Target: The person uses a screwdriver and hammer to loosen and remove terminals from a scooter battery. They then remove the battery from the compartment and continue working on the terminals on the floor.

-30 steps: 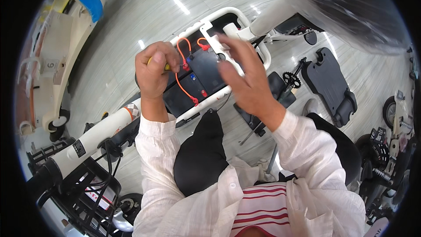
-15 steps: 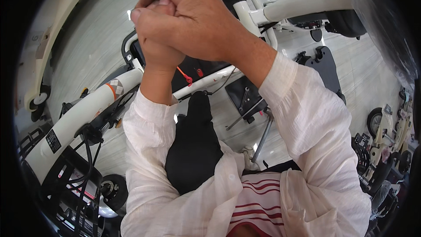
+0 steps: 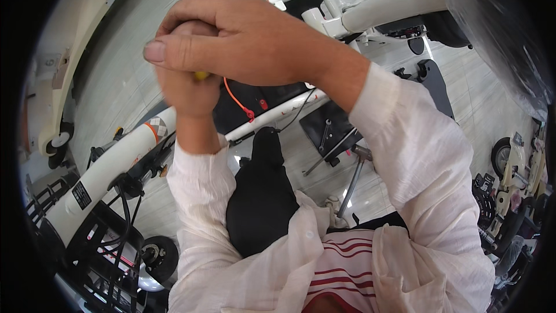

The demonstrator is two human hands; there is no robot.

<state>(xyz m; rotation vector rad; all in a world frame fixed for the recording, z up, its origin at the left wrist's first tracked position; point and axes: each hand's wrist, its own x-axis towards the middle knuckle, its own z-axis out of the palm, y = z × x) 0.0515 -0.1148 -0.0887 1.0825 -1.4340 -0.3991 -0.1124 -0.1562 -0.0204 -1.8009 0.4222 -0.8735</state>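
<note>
My left hand (image 3: 188, 94) is raised over a white tubular frame (image 3: 272, 116), its fingers mostly hidden behind my right hand. Laid over it from the right, my right hand (image 3: 237, 37) curls its fingers round my left hand, with the thumb stretched across. A small yellow piece (image 3: 201, 75) peeks out beneath that thumb; its kind cannot be made out. Below the hands, an orange cable (image 3: 234, 97) with a red end runs down to the frame, beside a small red fitting (image 3: 263, 104).
A spanner (image 3: 326, 132) lies on a black flat piece (image 3: 313, 127) near a long metal rod (image 3: 330, 152). A white frame tube (image 3: 116, 165) with black cables slants along the left. Plastic-wrapped parts (image 3: 498, 29) hang at the upper right. Small wheeled vehicles (image 3: 509, 165) stand far right.
Both hands have moved left and slightly down in the picture, still together. The right thumb is straighter. The yellow piece and more of the orange cable now show.
</note>
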